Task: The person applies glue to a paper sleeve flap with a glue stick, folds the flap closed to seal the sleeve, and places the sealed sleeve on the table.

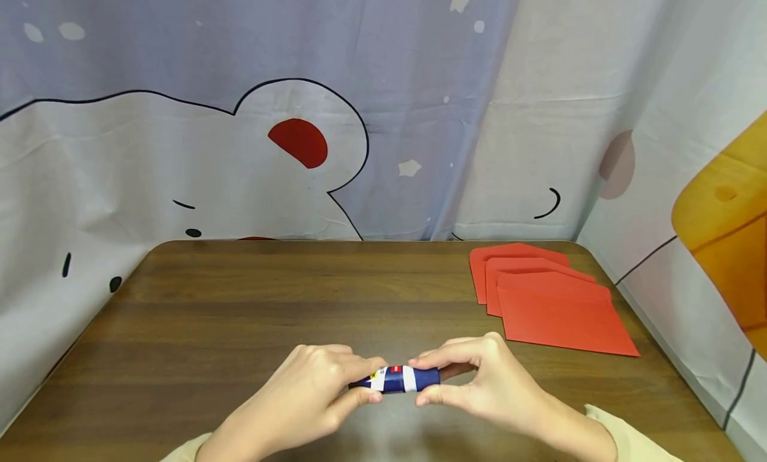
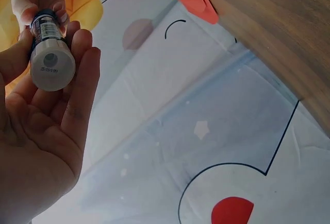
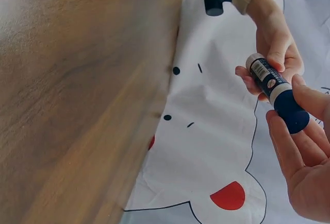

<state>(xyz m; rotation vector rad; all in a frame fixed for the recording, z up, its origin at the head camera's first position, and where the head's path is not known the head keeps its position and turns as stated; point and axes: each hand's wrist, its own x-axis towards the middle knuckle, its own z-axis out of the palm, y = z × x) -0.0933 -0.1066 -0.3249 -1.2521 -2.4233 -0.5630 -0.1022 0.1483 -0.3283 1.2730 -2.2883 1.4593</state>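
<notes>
A glue stick [image 1: 393, 380] with a navy and white label lies level between both hands, above the near part of the table. My left hand [image 1: 305, 392] grips its base end between thumb and fingers; the white base [image 2: 52, 67] faces the camera in the left wrist view. At the other end, the thumb and fingers of my right hand [image 1: 488, 379] pinch the dark blue cap [image 3: 290, 112]. The cap sits on the tube, against a white band. In the right wrist view a barcode label [image 3: 260, 71] shows along the tube's side.
Three red envelopes [image 1: 563, 309] overlap in a fanned stack at the right of the brown wooden table [image 1: 252, 309], flaps toward the back. A printed curtain [image 1: 407, 116] hangs behind the table's far edge and along its sides.
</notes>
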